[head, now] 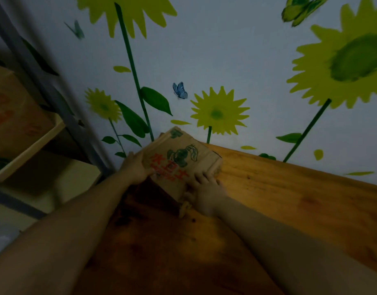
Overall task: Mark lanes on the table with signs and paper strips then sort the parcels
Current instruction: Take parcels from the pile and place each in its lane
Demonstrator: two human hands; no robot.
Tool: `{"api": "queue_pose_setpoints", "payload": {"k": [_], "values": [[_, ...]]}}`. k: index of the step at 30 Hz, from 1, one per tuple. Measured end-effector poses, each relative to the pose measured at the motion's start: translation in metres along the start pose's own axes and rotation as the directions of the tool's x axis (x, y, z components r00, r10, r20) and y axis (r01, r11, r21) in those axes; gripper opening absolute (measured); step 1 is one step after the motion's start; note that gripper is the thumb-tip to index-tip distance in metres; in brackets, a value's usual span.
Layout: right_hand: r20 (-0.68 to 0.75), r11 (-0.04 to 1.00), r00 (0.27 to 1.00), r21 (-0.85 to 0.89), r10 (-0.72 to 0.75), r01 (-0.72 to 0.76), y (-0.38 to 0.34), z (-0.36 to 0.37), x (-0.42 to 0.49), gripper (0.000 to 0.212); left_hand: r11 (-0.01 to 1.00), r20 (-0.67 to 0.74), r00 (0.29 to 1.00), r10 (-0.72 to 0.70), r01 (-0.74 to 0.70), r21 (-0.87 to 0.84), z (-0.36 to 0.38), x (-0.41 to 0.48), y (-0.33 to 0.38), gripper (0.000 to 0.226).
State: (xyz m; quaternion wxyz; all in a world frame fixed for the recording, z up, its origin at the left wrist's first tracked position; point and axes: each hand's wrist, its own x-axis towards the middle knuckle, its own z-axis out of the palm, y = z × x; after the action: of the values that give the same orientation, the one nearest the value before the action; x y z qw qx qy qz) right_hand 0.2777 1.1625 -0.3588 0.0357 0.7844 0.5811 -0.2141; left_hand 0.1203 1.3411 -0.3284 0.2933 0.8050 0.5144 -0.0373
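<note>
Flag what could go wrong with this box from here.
1. The cardboard box is tilted at the far left corner of the table; it may slide off that edge.
2. The left hand only presses its side, and the right hand pinches one corner, so it could twist loose.

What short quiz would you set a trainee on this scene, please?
1. True or false: the left hand and the right hand both touch the printed cardboard box.
2. Where is the box? A) at the far corner of the wooden table, by the wall; B) on a shelf; C) on the floor.
3. Fill in: the wall is painted with a blue butterfly and yellow-green ____.

Key: 1 true; 2 A; 3 sunflowers.
</note>
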Motion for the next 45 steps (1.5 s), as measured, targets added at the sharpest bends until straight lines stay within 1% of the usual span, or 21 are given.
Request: {"api": "queue_pose_setpoints", "payload": {"k": [3,5,8,10,11,16,20,22,24,25,27,30,32,34,36,37,39,41,42,43,45], "values": [[-0.068,0.993,0.994,0.086,0.09,-0.084,0.003,0.002,-0.01,0.063,0.996,0.006,0.999,-0.043,0.043,-0.083,0.005,0.009,-0.005,0.092],[-0.088,0.963,0.97,0.173,0.226,-0.209,0.013,0.003,-0.019,0.057,0.991,0.103,0.995,0.012,0.003,-0.136,0.008,0.007,-0.002,0.087],[0.028,0.828,0.92,0.424,0.392,-0.366,0.027,0.006,-0.032,0.057,0.968,0.235,0.97,0.066,-0.006,-0.249,0.025,-0.004,0.001,0.084],[0.108,0.619,0.913,0.703,0.394,-0.35,0.025,0.007,-0.04,0.066,0.949,0.262,0.964,0.04,0.046,-0.312,0.037,-0.011,0.003,0.088],[0.119,0.529,0.909,0.78,0.399,-0.335,0.022,0.006,-0.044,0.07,0.94,0.262,0.964,0.04,0.052,-0.336,0.041,-0.014,0.004,0.087],[-0.029,0.419,0.864,0.883,0.503,-0.214,0.017,-0.011,-0.064,0.077,0.872,0.155,0.978,0.14,-0.047,-0.488,0.026,-0.027,0.021,0.07],[-0.085,0.313,0.769,0.937,0.634,-0.155,0.015,-0.033,-0.092,0.09,0.761,0.149,0.963,0.223,-0.076,-0.644,-0.002,-0.041,0.035,0.072],[-0.164,0.308,0.704,0.948,0.691,-0.082,0.013,-0.04,-0.107,0.085,0.705,0.181,0.951,0.249,-0.05,-0.708,-0.007,-0.049,0.042,0.07],[-0.234,0.381,0.657,0.921,0.716,-0.087,0.013,-0.043,-0.12,0.061,0.71,0.209,0.95,0.231,-0.018,-0.704,-0.006,-0.061,0.05,0.065],[-0.252,0.418,0.647,0.901,0.719,-0.114,0.012,-0.042,-0.126,0.05,0.726,0.22,0.952,0.21,-0.001,-0.688,-0.003,-0.069,0.055,0.065],[-0.252,0.437,0.657,0.89,0.71,-0.131,0.012,-0.037,-0.135,0.043,0.752,0.217,0.958,0.189,0.0,-0.659,0.004,-0.08,0.061,0.061],[-0.208,0.375,0.706,0.923,0.677,-0.088,0.016,-0.039,-0.147,0.047,0.79,0.189,0.968,0.166,-0.016,-0.613,0.009,-0.094,0.068,0.064],[-0.182,0.338,0.702,0.937,0.689,-0.089,0.022,-0.044,-0.156,0.062,0.813,0.151,0.98,0.132,-0.02,-0.582,0.009,-0.107,0.075,0.067],[-0.215,0.367,0.65,0.924,0.728,-0.105,0.029,-0.047,-0.17,0.071,0.809,0.154,0.982,0.107,0.004,-0.588,0.011,-0.124,0.084,0.061],[-0.251,0.359,0.587,0.931,0.77,-0.073,0.037,-0.045,-0.19,0.07,0.822,0.233,0.964,0.13,0.026,-0.568,0.017,-0.141,0.091,0.058],[-0.248,0.343,0.589,0.938,0.769,-0.053,0.042,-0.042,-0.2,0.067,0.834,0.284,0.946,0.158,0.025,-0.551,0.023,-0.148,0.092,0.056],[-0.171,0.275,0.691,0.961,0.703,-0.042,0.057,-0.03,-0.221,0.063,0.842,0.341,0.915,0.214,0.003,-0.539,0.042,-0.161,0.096,0.072],[-0.078,0.188,0.812,0.981,0.579,-0.04,0.071,-0.019,-0.241,0.064,0.827,0.303,0.923,0.236,-0.027,-0.562,0.065,-0.175,0.105,0.091],[-0.076,0.186,0.831,0.982,0.55,-0.034,0.077,-0.015,-0.249,0.066,0.815,0.248,0.941,0.23,-0.048,-0.577,0.075,-0.183,0.111,0.089],[-0.108,0.218,0.823,0.976,0.558,-0.02,0.084,-0.013,-0.256,0.065,0.808,0.188,0.958,0.219,-0.07,-0.585,0.083,-0.19,0.119,0.082],[-0.209,0.308,0.747,0.951,0.631,0.006,0.1,-0.017,-0.266,0.059,0.801,0.076,0.977,0.198,-0.117,-0.587,0.089,-0.203,0.136,0.068]]}}
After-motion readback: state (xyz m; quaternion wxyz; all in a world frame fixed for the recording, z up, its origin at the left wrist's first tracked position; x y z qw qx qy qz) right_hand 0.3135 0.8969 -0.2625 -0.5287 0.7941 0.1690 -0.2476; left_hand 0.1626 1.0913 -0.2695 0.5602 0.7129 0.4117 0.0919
